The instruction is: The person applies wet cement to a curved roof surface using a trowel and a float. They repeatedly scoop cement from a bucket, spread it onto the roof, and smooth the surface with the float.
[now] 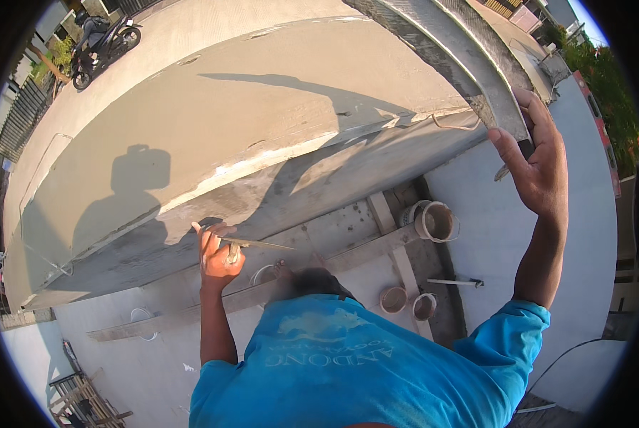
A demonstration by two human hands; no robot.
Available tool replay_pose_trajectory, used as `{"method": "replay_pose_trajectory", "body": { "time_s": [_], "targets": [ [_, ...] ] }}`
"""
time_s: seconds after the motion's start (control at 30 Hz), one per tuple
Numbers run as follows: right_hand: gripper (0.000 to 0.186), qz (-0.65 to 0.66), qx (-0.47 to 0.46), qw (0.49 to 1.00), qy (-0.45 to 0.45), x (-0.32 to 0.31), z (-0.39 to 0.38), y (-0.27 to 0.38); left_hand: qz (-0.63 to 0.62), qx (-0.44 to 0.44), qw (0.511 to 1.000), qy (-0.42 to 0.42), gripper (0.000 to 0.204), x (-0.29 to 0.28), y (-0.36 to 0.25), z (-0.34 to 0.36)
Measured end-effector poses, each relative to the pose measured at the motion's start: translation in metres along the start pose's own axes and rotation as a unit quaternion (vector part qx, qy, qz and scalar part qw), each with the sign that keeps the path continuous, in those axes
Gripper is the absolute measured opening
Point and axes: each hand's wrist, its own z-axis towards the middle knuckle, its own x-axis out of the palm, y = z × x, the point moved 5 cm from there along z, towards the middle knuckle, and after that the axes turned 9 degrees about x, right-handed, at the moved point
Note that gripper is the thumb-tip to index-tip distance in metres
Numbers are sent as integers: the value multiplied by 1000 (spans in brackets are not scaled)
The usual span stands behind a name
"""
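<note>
My left hand [218, 258] is closed on the handle of a trowel [264, 245], its thin blade pointing right, just below the lower lip of a plastered ledge [298, 100]. My right hand [537, 160] is raised at the upper right, wrapped round the lower end of a long, cement-smeared metal straightedge [488, 75], which runs up out of view at the top. A dark piece with a plastered tip shows under that hand, partly hidden by it. My shadow and the bar's shadow fall across the smooth, pale plaster of the ledge.
Below are a plank [362, 251], several buckets [437, 222] and bowls [394, 299], and a pipe [453, 282]. A pale wall [576, 235] stands at the right. Stacked wood [84, 399] lies at the lower left. A person on a motorbike [105, 53] is at the upper left.
</note>
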Motion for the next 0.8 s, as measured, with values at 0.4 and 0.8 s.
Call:
{"method": "replay_pose_trajectory", "body": {
  "time_s": [0.4, 0.8],
  "targets": [
    [47, 68, -184, 930, 312, 95, 124, 20, -96, -96, 990, -35, 16, -3, 15, -7],
    [58, -79, -39, 951, 296, 148, 158, -1, -95, -93, 991, -13, 14, -12, 8, -39]
  ]
}}
